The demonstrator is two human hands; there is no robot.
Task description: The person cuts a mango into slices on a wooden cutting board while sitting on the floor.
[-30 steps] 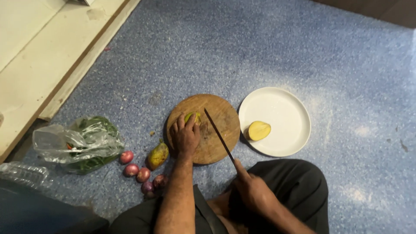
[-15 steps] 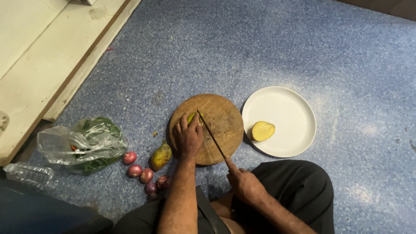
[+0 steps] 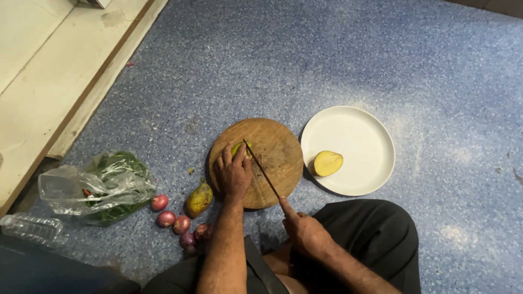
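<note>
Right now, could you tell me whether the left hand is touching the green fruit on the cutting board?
Touching: the head view shows the left hand pressing its fingers onto the green fruit.

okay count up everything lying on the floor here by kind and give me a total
Red onions: 5
Mango pieces: 3
Cutting board: 1
Plate: 1
Knife: 1
Bag of greens: 1
Plastic bottle: 1
Total: 13

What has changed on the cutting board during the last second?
The knife, held in the right hand, swung its tip left, up to the green piece under the left hand. Both grips stayed. The board, the plate and the yellow half did not move.
</note>
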